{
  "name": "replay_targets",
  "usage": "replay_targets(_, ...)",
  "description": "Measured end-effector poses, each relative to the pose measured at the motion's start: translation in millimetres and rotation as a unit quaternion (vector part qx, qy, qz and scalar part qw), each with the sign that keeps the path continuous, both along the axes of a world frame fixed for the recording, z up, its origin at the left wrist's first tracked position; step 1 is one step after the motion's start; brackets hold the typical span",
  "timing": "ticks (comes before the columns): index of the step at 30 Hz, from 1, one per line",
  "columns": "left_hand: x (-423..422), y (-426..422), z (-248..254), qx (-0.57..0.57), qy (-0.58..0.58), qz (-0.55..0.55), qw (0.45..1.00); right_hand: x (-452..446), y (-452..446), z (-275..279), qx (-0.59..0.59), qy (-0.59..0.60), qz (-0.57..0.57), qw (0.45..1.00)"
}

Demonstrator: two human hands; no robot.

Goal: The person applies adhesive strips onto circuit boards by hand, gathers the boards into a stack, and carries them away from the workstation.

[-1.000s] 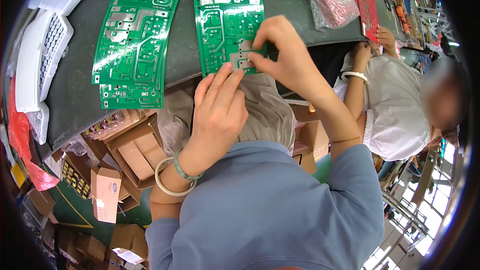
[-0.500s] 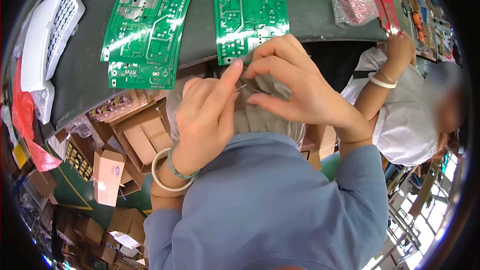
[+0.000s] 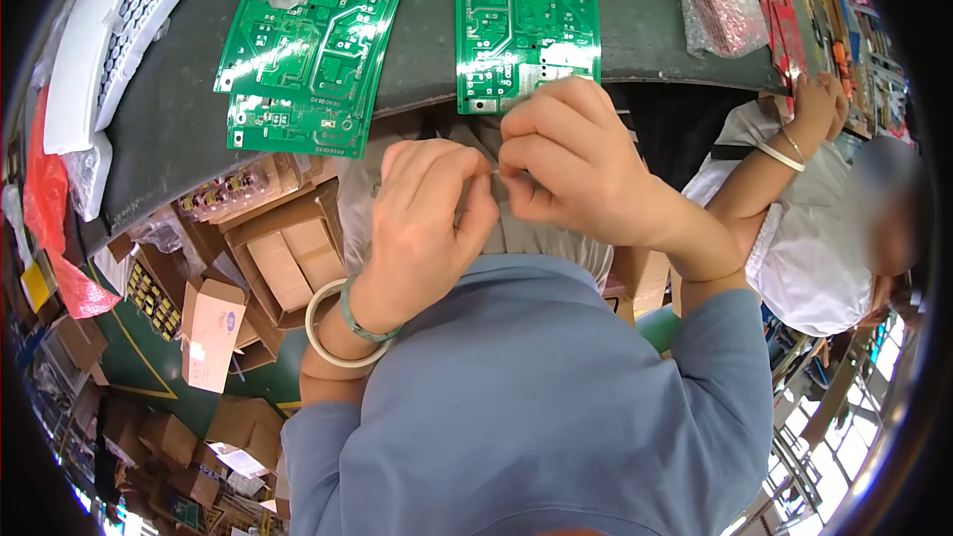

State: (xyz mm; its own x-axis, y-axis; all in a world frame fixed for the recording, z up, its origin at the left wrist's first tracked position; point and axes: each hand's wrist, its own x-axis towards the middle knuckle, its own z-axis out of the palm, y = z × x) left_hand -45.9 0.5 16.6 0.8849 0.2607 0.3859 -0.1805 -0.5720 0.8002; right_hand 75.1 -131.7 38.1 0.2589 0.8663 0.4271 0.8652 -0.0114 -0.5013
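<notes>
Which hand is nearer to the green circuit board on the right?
Right. The right hand is at the near edge of the board; the left hand is farther back and left.

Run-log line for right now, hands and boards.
left hand: pinched | right hand: pinched, close to left | anything held: too small to tell | green boards: on table, beyond hands

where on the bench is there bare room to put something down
Bare bench shows between the white trays and left green boards, between those and the right green board, and between that and the bubble-wrapped bundle. The right end is crowded, with red pieces beside the bundle.
</notes>
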Motion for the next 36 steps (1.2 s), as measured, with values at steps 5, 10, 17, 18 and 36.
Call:
replay_targets(5, -10.0, 1.2, -3.5, -0.116, 0.039, 0.058, 0.991, -15.4, -8.1, 5.7, 0.057, -0.096, 0.072, 0.991)
replay_targets(10, -10.7, -6.1, -5.0, -0.071, 0.034, 0.034, 0.996, 27.7, 10.5, 15.7, -0.099, 0.09, 0.019, 0.991)
replay_targets(17, -8.2, -3.6, -18.8, 0.041, 0.005, 0.069, 0.997, 48.7, 32.6, 10.8, -0.203, 0.072, 0.078, 0.973)
replay_targets(18, -8.0, -3.0, -19.0, 0.046, 0.008, 0.067, 0.997, 48.9, 34.1, 10.9, -0.216, 0.072, 0.076, 0.971)
replay_targets(36, -13.0, 2.6, -12.9, -0.099, -0.005, 0.081, 0.992, 42.4, 26.9, 21.8, -0.167, 0.222, -0.036, 0.96)
